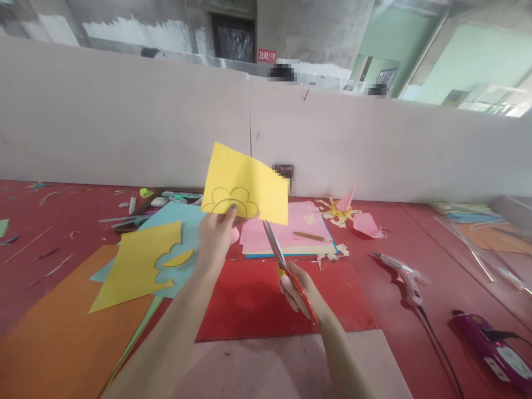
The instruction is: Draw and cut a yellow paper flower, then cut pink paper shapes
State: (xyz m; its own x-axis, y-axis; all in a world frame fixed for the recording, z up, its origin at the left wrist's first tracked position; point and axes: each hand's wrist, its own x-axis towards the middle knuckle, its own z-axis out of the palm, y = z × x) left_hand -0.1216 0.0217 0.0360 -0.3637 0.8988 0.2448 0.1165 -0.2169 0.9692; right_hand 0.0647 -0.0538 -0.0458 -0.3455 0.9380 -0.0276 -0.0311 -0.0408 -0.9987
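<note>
- A craft workshop set up inside a bare, unfinished building.
- The red table [415, 233] is littered with coloured paper sheets [62, 332], paper scraps [336, 252] and pens [133, 205] along its far edge.
- A glue gun [405, 274] lies toward the right edge.
- A plain board partition [124, 111] closes the far edge; rough concrete walls [311, 27] rise behind it.

head cam | faces forward-down | close over red table [257, 299] | single view
</note>
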